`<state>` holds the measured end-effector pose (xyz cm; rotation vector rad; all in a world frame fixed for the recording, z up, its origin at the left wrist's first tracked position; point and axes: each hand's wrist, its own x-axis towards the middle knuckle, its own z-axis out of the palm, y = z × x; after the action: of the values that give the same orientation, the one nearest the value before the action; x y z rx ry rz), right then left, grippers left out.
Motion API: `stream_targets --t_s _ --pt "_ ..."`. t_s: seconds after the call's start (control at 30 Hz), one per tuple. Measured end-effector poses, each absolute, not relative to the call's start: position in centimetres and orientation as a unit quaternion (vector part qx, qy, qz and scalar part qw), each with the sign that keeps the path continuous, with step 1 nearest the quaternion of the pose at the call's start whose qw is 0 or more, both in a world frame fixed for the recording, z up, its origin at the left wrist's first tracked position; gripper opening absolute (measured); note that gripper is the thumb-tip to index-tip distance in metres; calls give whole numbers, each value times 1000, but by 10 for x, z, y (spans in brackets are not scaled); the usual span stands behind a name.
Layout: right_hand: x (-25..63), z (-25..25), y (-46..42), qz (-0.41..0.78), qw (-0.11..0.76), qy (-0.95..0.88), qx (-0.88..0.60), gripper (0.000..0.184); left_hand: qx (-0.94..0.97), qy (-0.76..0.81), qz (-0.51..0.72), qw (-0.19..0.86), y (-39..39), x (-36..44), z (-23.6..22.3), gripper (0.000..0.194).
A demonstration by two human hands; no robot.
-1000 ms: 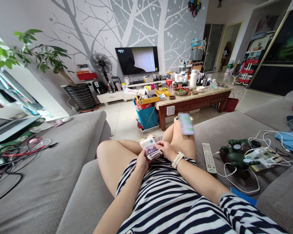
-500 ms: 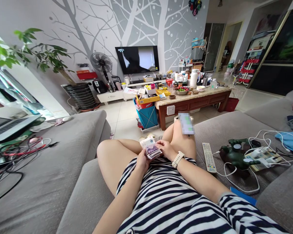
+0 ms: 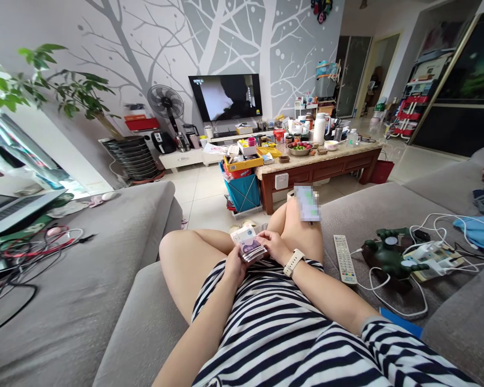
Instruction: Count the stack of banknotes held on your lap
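I sit on a grey sofa (image 3: 145,328) with my legs crossed. My left hand (image 3: 234,267) grips a stack of banknotes (image 3: 248,247) from below, over my lap. My right hand (image 3: 275,247), with a pale watch on its wrist, has its fingers closed on the right edge of the same stack, and the top note is bent up and away from me. A phone with a blurred screen (image 3: 307,203) rests on my right knee.
A white remote (image 3: 344,258), a dark green toy (image 3: 387,257) and white cables (image 3: 427,236) lie on the sofa at right. A laptop (image 3: 12,212) and wires lie at left. Ahead stand a cluttered coffee table (image 3: 318,166), a blue bin (image 3: 244,193) and a television (image 3: 226,97).
The hands stay on the banknotes with only small finger shifts. The picture on the television has changed, and the view has tilted slightly.
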<state>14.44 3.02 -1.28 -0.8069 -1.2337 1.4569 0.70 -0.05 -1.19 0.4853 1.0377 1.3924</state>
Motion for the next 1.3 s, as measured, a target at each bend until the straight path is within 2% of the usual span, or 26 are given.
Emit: stream_targets --t_s 0.43,0.7,1.0,1.3 --pt "146 -11 28 621 496 -514 -324 33 168 426 608 649 0 7 -8 28" --pt "142 -23 37 572 550 -497 -351 41 211 441 600 633 -2 4 -15 24" --pt "141 -29 42 540 533 -522 -390 31 235 452 590 626 -4 4 -13 20" --pt "143 -19 35 547 530 -538 -361 31 187 446 600 638 0 4 -11 33"
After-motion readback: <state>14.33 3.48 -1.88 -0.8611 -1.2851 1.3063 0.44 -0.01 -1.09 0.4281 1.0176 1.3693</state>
